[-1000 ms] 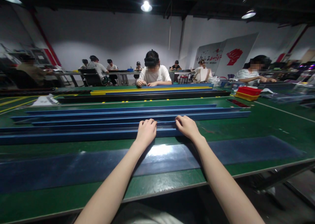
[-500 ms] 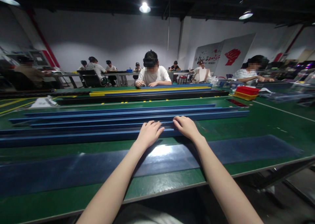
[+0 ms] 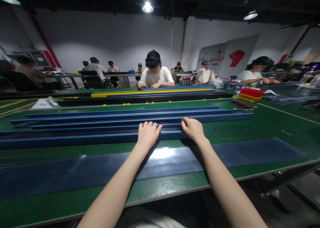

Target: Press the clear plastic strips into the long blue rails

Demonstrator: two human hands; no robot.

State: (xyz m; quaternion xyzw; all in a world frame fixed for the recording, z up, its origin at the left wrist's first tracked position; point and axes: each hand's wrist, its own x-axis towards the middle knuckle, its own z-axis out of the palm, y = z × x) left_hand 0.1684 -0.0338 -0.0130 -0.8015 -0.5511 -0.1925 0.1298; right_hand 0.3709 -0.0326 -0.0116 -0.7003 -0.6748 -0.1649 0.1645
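Observation:
A long blue channel strip lies across the table at the front of a group of similar strips, its left end outside the picture. My left hand rests over it, fingers curled over the far side and thumb out to the right. At the strip's right end, my right hand is bent round it with the fingertips turned in. Both hands grip the strip from above; their palms are hidden. Between the hands a short length of the channel shows. Several more blue strips lie parallel just beyond.
A bluish clear sheet lies along the near edge of the green table. Farther off are yellow strips, black strips, a red bin and a dark red flat item. A co-worker sits opposite.
My left hand has shifted a little to the left and my right hand slightly to the right, so the gap between them is wider. The strips stay nearly in place.

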